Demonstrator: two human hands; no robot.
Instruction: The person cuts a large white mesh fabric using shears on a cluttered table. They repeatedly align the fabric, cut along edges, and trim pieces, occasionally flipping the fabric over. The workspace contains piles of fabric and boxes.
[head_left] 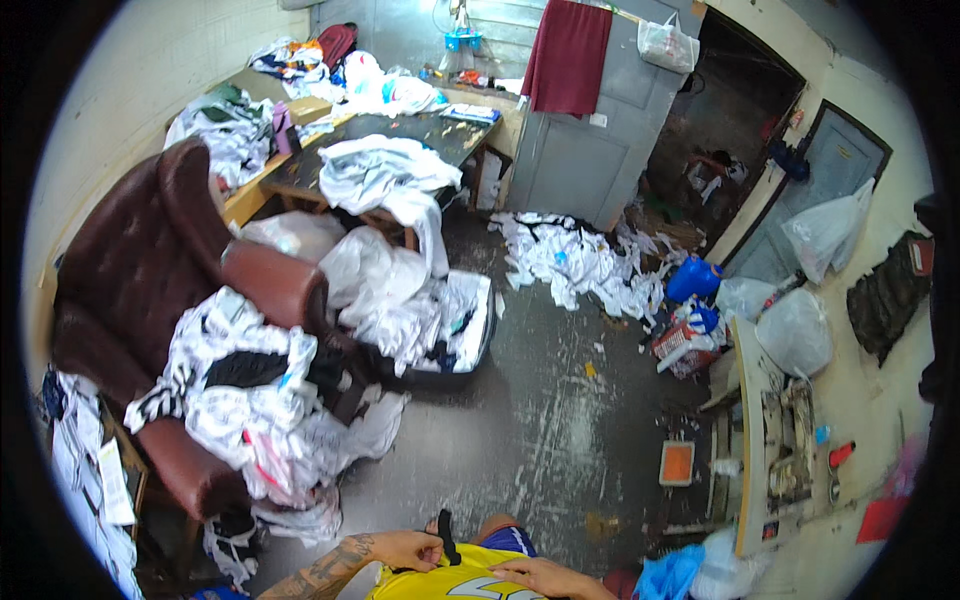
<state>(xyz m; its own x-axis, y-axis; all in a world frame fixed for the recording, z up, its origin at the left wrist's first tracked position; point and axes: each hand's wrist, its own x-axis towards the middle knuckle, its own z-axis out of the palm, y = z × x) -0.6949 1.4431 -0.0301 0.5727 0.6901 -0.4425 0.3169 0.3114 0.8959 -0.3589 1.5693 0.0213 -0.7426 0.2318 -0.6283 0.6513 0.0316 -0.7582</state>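
Pinching the yellow cloth (470,569) low in view with the left hand (415,549), beside a black strip (448,537); laying the right hand (540,576) on it, unclear whether clamped. Could slide onto the scuffed floor (500,430) through a slack left grip, or, farther off, mix into the white heap (245,420) if tossed carelessly.

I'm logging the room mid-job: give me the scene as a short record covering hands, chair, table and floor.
Left hand: at the yellow fabric, beside a black strip; grip unclear
Right hand: on the yellow fabric
Chair: brown armchair, heaped with mostly white cloth
Table: dark tabletop, white garments hanging over its edge
Floor: white cloth pile near the doorway, blue container beside it
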